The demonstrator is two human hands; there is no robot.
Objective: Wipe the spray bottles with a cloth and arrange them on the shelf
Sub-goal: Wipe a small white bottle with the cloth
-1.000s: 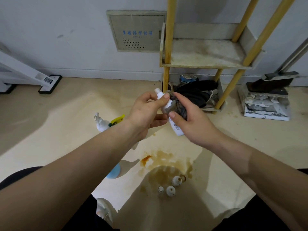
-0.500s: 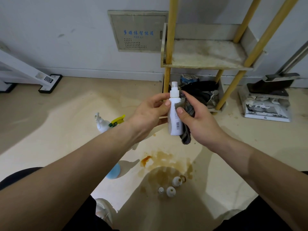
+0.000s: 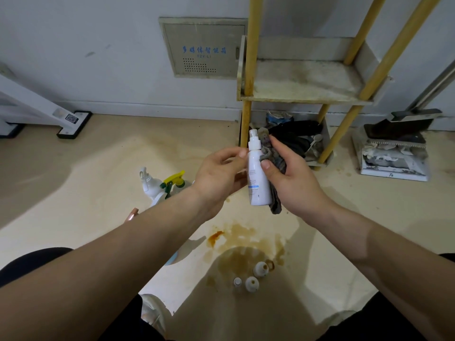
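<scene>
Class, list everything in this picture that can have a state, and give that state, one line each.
white spray bottle: upright, held between left hand and right hand
grey cloth: bunched, pressed to the bottle by the right hand
white trigger bottle: standing on floor
shelf board: stained
wall hatch: shut

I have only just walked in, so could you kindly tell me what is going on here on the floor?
A person holds a small white spray bottle upright between both hands. The left hand grips its left side, while the right hand presses a grey cloth against its right side, thumb on the front. The shelf stands just behind, by the wall. Two trigger bottles wait on the floor to the left, and three small bottles stand near a brown stain.
</scene>
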